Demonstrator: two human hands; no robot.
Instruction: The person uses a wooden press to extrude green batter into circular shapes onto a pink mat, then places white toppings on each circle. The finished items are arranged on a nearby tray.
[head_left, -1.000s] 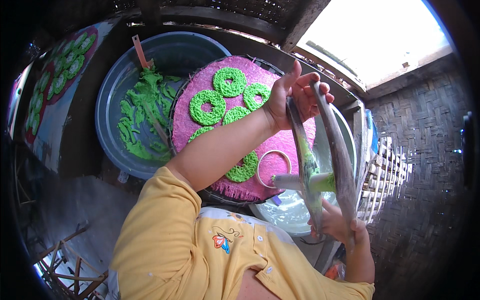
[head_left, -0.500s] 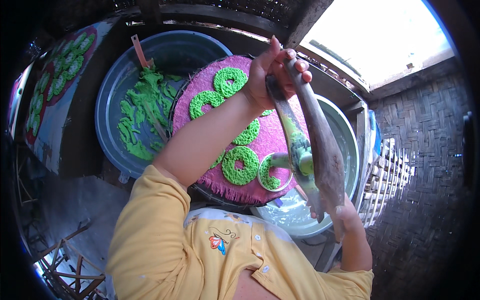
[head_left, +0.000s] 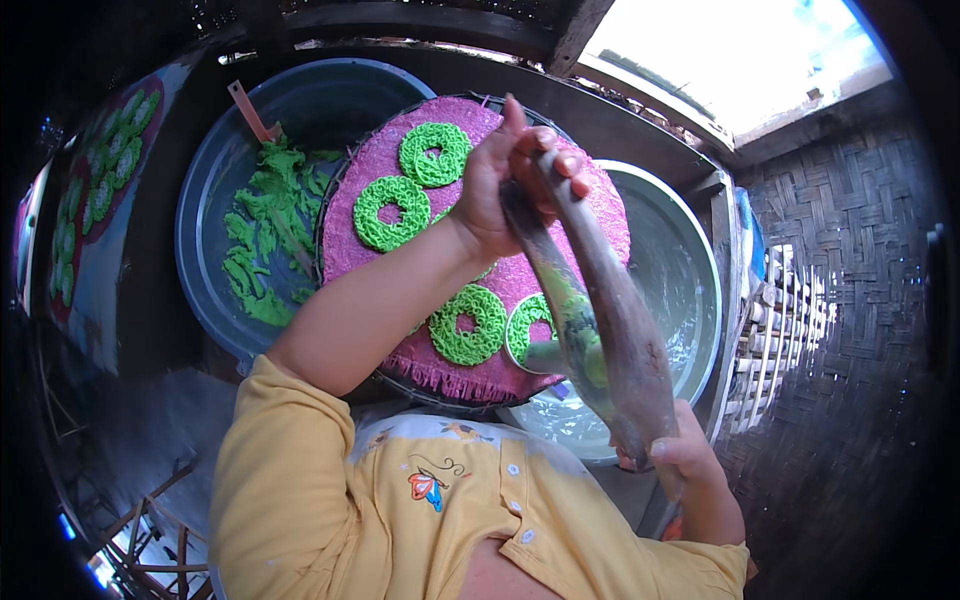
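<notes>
A long wooden hand press (head_left: pixel 632 340) with two lever-like bars, smeared with green dough, slants across the middle. My left hand (head_left: pixel 492 190) is closed around its far ends, fingers over both bars. My right hand (head_left: pixel 688 452) grips its near end, partly hidden behind the wood. A green cylinder (head_left: pixel 546 356) sticks out between the bars. It is over a thin white ring mould (head_left: pixel 511 350) holding a curl of green dough strands. Finished lacy green rings (head_left: pixel 467 325) lie on a pink cloth-covered round tray (head_left: pixel 400 352); my left forearm covers some.
At the left a large blue-grey basin (head_left: pixel 196 270) holds lumps of green dough (head_left: pixel 262 235) and a pink-handled tool (head_left: pixel 250 112). Beneath the tray's right side stands a pale basin of water (head_left: pixel 708 290). More green rings (head_left: pixel 118 165) lie far left. A woven wall (head_left: pixel 830 280) borders the right.
The press bars are closer together. More green strands lie inside the white ring mould. The tray and basins appear shifted left in view.
</notes>
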